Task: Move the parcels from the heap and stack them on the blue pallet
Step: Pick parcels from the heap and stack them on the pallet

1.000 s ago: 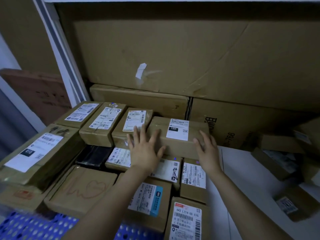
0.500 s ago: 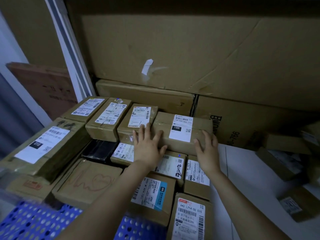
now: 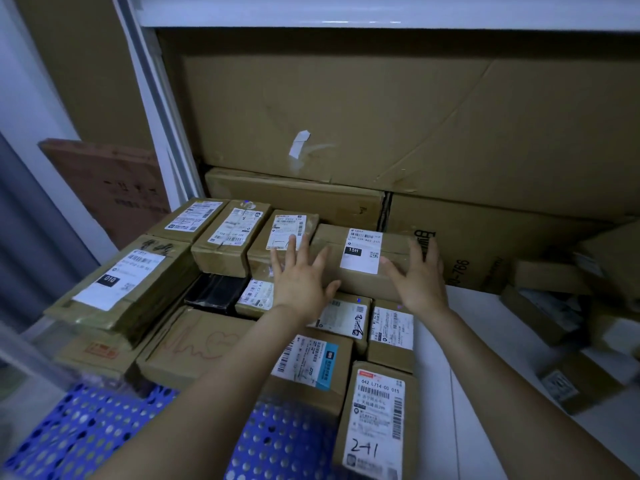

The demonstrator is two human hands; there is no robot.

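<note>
Parcels [image 3: 228,244] in brown cardboard, most bearing white shipping labels, stand packed in rows and tiers on the blue pallet [image 3: 86,434], whose perforated top shows bare at the near edge; on my head-camera feed the parcel marked 15H [image 3: 363,237] lies on the upper tier at the right end of the back row, resting on lower boxes; the left hand [image 3: 298,282] is laid flat against its left end, fingers straight and fanned, the tips reaching onto the neighbouring parcel's label; the right hand [image 3: 420,278] is spread at its right end, thumb at the edge of the 15H label, fingers straight and gripping nothing; I cannot tell whether that palm touches the box; to the right, on the white floor [image 3: 467,341], the heap [image 3: 554,306] of loose parcels lies scattered and blurred; behind the stack a large creased cardboard sheet [image 3: 381,116] stands upright, a scrap of white tape [image 3: 299,143] stuck to it, with flat cartons [image 3: 294,195] along its foot; a white post [image 3: 152,116] rises just left of the sheet; beyond it a brown board [image 3: 107,185] leans in the dim left corner.
</note>
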